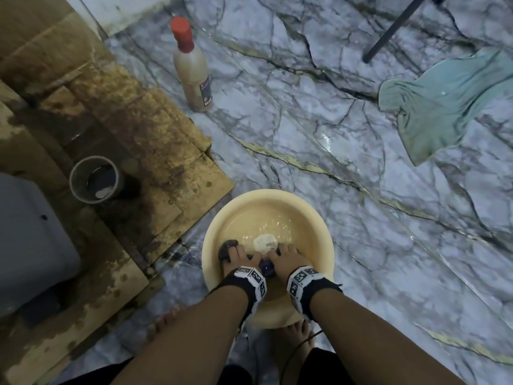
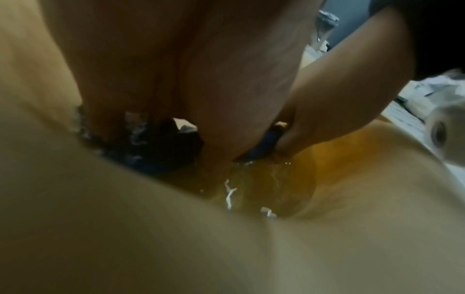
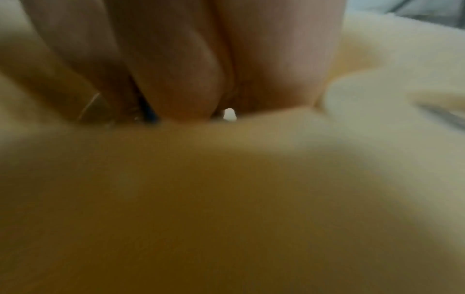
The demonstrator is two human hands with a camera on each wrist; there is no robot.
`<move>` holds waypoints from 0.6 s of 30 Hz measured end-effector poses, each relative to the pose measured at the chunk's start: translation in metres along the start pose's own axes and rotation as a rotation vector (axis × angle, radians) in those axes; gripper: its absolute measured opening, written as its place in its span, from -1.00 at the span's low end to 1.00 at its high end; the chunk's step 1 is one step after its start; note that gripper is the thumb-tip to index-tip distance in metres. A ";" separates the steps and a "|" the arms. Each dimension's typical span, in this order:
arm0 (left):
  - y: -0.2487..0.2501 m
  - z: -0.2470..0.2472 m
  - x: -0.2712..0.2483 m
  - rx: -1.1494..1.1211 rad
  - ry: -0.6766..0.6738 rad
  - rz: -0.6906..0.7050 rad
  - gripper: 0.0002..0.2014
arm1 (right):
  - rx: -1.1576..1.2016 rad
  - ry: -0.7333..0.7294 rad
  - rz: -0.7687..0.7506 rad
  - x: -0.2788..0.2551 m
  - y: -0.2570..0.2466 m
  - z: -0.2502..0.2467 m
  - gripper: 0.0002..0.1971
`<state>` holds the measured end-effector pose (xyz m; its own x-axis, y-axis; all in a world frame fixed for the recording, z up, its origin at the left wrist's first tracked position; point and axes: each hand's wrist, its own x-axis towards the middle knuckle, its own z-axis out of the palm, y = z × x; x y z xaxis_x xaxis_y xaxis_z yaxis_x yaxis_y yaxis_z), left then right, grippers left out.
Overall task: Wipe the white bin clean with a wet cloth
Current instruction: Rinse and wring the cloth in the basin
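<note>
Both of my hands are down in the cream basin point(image 1: 313, 218), which holds shallow water. My left hand point(image 1: 238, 258) has its fingers curled round one end of a dark wet cloth point(image 1: 226, 247), a wad of which bulges out past its fingertips; my right hand point(image 1: 283, 259) grips the other end, a bluish fold point(image 1: 266, 266) showing between the two wrists. The left wrist view confirms the cloth point(image 2: 161, 147) bunched under the fingers at the waterline. A pale soap-like lump point(image 1: 265, 243) lies in the water just beyond both sets of fingertips. The white bin point(image 1: 30, 240) stands well off to the left of my left hand, on soaked cardboard point(image 1: 133, 129), not yet wiped. I judge this to be the wetting step. Hazards from here: a cloth lifted unwrung would drip across the already glossy marble floor point(image 1: 361, 162) beside my bare feet, so a slip is plausible; leaning on the near rim could tip the basin; the lump may be dragged out with the cloth; extra water would soften the cardboard further.
</note>
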<state>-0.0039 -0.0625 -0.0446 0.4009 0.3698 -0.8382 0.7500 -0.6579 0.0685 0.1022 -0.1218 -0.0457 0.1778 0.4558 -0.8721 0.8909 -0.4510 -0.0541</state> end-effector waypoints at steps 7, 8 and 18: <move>-0.008 -0.045 0.005 -0.127 0.001 0.033 -0.67 | 0.417 -0.076 -0.058 -0.012 0.012 -0.048 -0.84; -0.011 -0.052 0.005 -0.153 0.037 0.049 -0.67 | 0.465 -0.057 -0.070 -0.016 0.014 -0.053 -0.79; -0.033 -0.072 0.001 -0.345 -0.017 0.140 -0.74 | 0.559 -0.110 -0.079 -0.031 0.031 -0.072 -0.90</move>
<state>0.0101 0.0067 -0.0086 0.5056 0.2794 -0.8163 0.8228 -0.4407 0.3588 0.1545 -0.0948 0.0143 0.0486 0.4359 -0.8987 0.5382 -0.7694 -0.3441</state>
